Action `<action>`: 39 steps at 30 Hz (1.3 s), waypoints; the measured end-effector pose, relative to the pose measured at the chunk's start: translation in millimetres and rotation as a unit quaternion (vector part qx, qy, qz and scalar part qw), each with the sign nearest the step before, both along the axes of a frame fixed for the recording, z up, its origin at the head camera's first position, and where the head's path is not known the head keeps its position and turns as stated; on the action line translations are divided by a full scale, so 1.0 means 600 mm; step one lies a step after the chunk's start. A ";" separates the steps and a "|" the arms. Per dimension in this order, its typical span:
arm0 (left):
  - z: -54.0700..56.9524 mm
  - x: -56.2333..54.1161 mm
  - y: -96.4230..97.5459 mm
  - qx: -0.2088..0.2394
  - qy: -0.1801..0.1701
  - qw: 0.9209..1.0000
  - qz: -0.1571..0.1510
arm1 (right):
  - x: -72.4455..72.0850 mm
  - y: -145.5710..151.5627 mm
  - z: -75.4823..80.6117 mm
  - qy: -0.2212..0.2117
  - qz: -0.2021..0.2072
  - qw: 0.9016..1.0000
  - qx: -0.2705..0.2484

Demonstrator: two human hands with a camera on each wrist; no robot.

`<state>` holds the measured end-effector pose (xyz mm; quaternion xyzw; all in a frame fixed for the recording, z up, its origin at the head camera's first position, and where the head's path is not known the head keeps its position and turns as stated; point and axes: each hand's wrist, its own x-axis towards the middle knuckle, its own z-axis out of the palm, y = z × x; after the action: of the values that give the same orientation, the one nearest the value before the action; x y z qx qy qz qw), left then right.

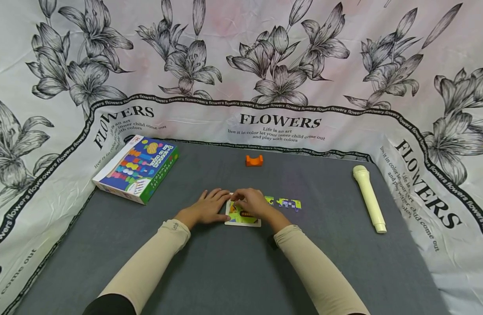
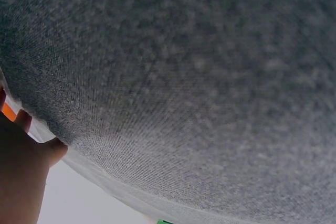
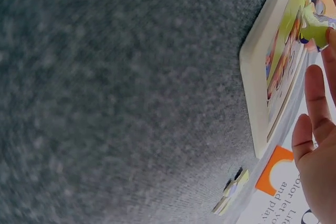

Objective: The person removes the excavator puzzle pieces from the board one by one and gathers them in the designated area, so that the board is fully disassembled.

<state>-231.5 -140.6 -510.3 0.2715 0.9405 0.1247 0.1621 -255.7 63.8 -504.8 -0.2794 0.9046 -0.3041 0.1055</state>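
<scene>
A small jigsaw puzzle board (image 1: 243,225) with a white rim and a yellow-green picture lies on the grey table. My left hand (image 1: 208,208) rests flat at its left side, fingers spread, thumb by the lower left rim; only part of this hand (image 2: 23,169) shows in the left wrist view. Over the board, my right hand (image 1: 252,203) pinches a yellow-green jigsaw piece (image 3: 315,27), best seen in the right wrist view. Part of the picture is hidden under that hand. Right of the board lie loose jigsaw pieces (image 1: 289,204), some with purple patches.
A colourful box (image 1: 137,168) with a green side lies at the left. Behind the board stands an orange cradle-shaped block (image 1: 254,161). Far to the right is a pale yellow stick with a thicker end (image 1: 369,199). Flower-printed cloth (image 1: 281,124) surrounds the table.
</scene>
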 end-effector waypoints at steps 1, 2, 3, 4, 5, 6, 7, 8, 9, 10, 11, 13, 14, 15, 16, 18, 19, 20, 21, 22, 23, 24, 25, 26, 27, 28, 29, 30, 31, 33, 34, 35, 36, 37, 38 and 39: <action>0.000 0.000 0.000 0.000 0.000 1.000 0.000 | 0.000 0.000 0.000 -0.003 -0.002 1.000 -0.004; 0.000 0.000 0.000 0.000 0.001 1.000 -0.001 | 0.000 0.001 0.000 -0.006 -0.005 1.000 -0.009; 0.000 0.000 0.000 0.001 0.000 1.000 -0.001 | 0.000 0.001 0.000 -0.012 -0.008 1.000 -0.014; 0.000 0.000 0.000 0.000 0.001 1.000 -0.002 | -0.001 0.001 0.000 -0.017 -0.011 1.000 -0.018; 0.000 0.000 0.000 0.001 0.001 1.000 -0.002 | 0.000 0.001 0.000 -0.019 -0.014 0.999 -0.022; 0.000 0.000 -0.001 0.002 0.001 1.000 -0.003 | 0.000 0.001 0.001 -0.022 -0.015 0.999 -0.026; 0.001 0.000 -0.001 0.003 0.002 1.000 -0.003 | 0.000 0.001 0.000 -0.024 -0.017 0.999 -0.029; 0.001 0.000 -0.001 0.004 0.002 1.000 -0.003 | -0.001 0.001 0.000 -0.028 -0.019 0.999 -0.030; 0.001 0.000 -0.001 0.005 0.003 1.000 -0.004 | -0.001 0.001 -0.001 -0.030 -0.021 0.999 -0.032; 0.000 0.000 0.000 0.005 0.003 1.000 -0.005 | -0.001 0.003 -0.001 -0.031 -0.022 0.999 -0.033; 0.000 -0.001 0.000 0.005 0.004 1.000 -0.006 | -0.001 0.004 -0.001 -0.032 -0.023 0.999 -0.034; -0.001 -0.001 0.002 0.003 0.002 1.000 -0.007 | 0.000 0.008 0.000 -0.033 -0.025 0.999 -0.033; -0.002 -0.002 0.002 0.001 0.001 1.000 -0.007 | 0.000 0.011 0.001 -0.033 -0.025 0.999 -0.032; -0.002 -0.002 0.003 -0.001 0.001 1.000 -0.007 | 0.000 0.014 0.003 -0.033 -0.026 0.999 -0.031; -0.003 -0.003 0.003 -0.003 0.001 1.000 -0.008 | 0.001 0.018 0.005 -0.033 -0.027 0.999 -0.029; -0.003 -0.003 0.003 -0.004 0.002 1.000 -0.008 | 0.002 0.026 0.010 -0.031 -0.029 0.999 -0.023; -0.003 -0.004 0.002 -0.005 0.003 1.000 -0.009 | 0.002 0.031 0.013 -0.030 -0.029 0.999 -0.021; -0.004 -0.004 0.002 -0.007 0.005 1.000 -0.010 | 0.003 0.037 0.016 -0.032 -0.029 0.999 -0.020; -0.004 -0.004 0.001 -0.006 0.006 1.000 -0.010 | 0.004 0.043 0.019 -0.032 -0.027 0.999 -0.020; -0.004 -0.004 0.001 -0.007 0.007 1.000 -0.011 | 0.004 0.050 0.021 -0.031 -0.026 0.999 -0.018; -0.004 -0.004 0.000 -0.007 0.006 1.000 -0.010 | 0.004 0.057 0.023 -0.032 -0.025 0.999 -0.014; -0.004 -0.003 0.000 -0.008 0.005 1.000 -0.010 | 0.005 0.065 0.025 -0.031 -0.022 0.999 -0.011; -0.004 -0.003 0.000 -0.008 0.005 1.000 -0.010 | 0.006 0.073 0.027 -0.031 -0.020 0.999 -0.009; -0.003 -0.003 0.000 -0.007 0.004 1.000 -0.010 | 0.006 0.082 0.028 -0.029 -0.018 0.999 -0.004; -0.003 -0.004 0.000 -0.007 0.003 1.000 -0.011 | 0.007 0.091 0.029 -0.028 -0.019 0.999 0.001; -0.003 -0.004 0.001 -0.011 0.002 1.000 -0.011 | 0.008 0.100 0.030 -0.028 -0.020 0.999 0.006; -0.002 -0.004 0.001 -0.011 0.001 1.000 -0.011 | 0.009 0.108 0.032 -0.028 -0.021 0.999 0.008; -0.002 -0.004 0.001 -0.012 0.002 1.000 -0.012 | 0.011 0.115 0.033 -0.029 -0.022 0.999 0.010; -0.002 -0.004 0.001 -0.015 0.002 1.000 -0.012 | 0.012 0.122 0.034 -0.031 -0.023 0.999 0.012; -0.002 -0.005 0.001 -0.017 0.002 1.000 -0.012 | 0.014 0.132 0.033 -0.033 -0.025 0.999 0.015; -0.001 -0.004 0.001 -0.017 0.002 1.000 -0.012 | 0.014 0.136 0.033 -0.033 -0.024 0.999 0.016; 0.000 -0.004 0.001 -0.015 0.002 1.000 -0.012 | 0.015 0.140 0.032 -0.029 -0.023 0.999 0.020; 0.001 -0.004 0.002 -0.015 0.002 1.000 -0.012 | 0.015 0.143 0.031 -0.025 -0.021 0.999 0.026; 0.001 -0.003 0.002 -0.014 0.001 1.000 -0.012 | 0.015 0.146 0.029 -0.021 -0.018 0.999 0.030; 0.002 -0.003 0.003 -0.012 0.001 1.000 -0.012 | 0.015 0.147 0.027 -0.017 -0.015 0.999 0.034; 0.001 -0.003 0.004 -0.012 0.000 1.000 -0.012 | 0.015 0.149 0.026 -0.010 -0.013 0.999 0.038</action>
<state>-233.3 -138.1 -509.5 0.2806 0.9387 0.1114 0.1667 -246.7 153.4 -489.4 -0.2606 0.9179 -0.2734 0.1217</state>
